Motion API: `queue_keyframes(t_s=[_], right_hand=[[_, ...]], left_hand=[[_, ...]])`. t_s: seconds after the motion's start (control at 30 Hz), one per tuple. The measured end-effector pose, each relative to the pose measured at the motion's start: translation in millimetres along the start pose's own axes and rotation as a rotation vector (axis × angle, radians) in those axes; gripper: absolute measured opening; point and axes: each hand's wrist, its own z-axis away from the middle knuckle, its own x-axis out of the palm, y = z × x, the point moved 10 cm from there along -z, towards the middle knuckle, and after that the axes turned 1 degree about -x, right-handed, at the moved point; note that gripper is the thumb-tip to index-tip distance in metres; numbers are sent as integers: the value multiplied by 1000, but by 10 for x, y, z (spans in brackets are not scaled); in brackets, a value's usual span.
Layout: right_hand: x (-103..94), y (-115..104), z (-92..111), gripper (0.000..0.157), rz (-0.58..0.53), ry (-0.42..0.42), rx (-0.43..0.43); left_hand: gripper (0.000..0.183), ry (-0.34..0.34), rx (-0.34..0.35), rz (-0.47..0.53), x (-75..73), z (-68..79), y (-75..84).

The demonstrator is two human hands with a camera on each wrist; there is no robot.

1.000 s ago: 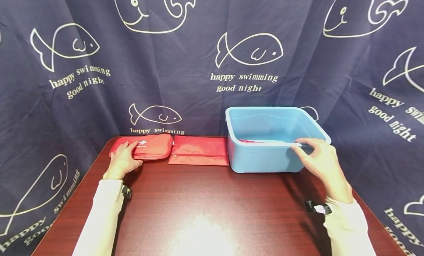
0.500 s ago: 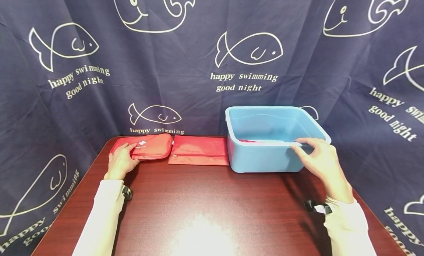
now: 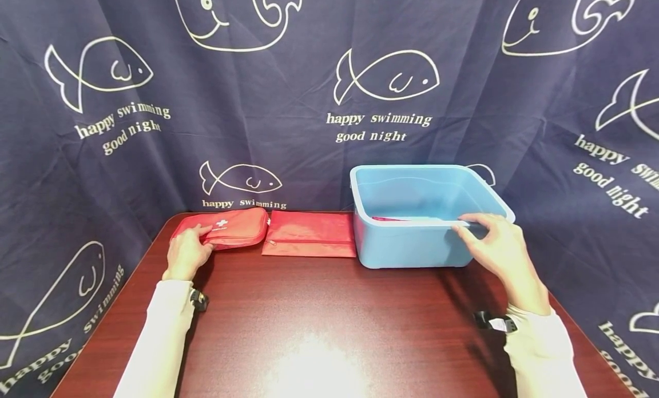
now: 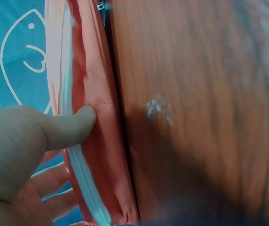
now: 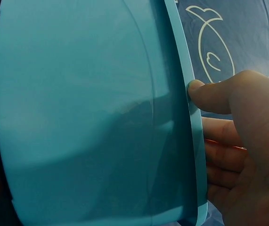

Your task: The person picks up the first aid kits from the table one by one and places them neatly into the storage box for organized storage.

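A red first-aid pouch (image 3: 234, 227) with a white cross lies at the table's far left. My left hand (image 3: 188, 251) pinches its near side. In the left wrist view the thumb (image 4: 75, 126) presses the pouch's side by the pale zipper (image 4: 85, 174), while the other fingers lie across its top face, partly hidden. On the right stands a blue plastic bin (image 3: 412, 246). My right hand (image 3: 496, 246) grips the bin's near rim, thumb outside and fingers over the edge; in the right wrist view the rim (image 5: 198, 155) sits between them.
Between pouch and bin, a flat red zip pouch (image 3: 311, 233) lies on the brown table (image 3: 288, 306), close to both. Something red (image 3: 388, 219) shows inside the bin. A dark blue curtain (image 3: 288, 112) with fish drawings hangs right behind the table.
My left hand has drawn back slightly toward the pouch's near edge, its fingers closing on it. The pouch has barely moved. My right hand keeps its place on the bin's rim.
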Motion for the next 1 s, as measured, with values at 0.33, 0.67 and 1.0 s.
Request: queue_keyframes(t_s=[0.33,0.67,1.0], right_hand=[[6,-13,1,30,-1,-1,-7],[-6,-16,9,31,1,4,-3],[-9,-6,14,32,-3,8,0]], left_hand=[[40,18,-71,34,-28,4,-77],[35,107,-71,24,-158,29,-100],[28,155,-107,35,-318,-2,-125]])
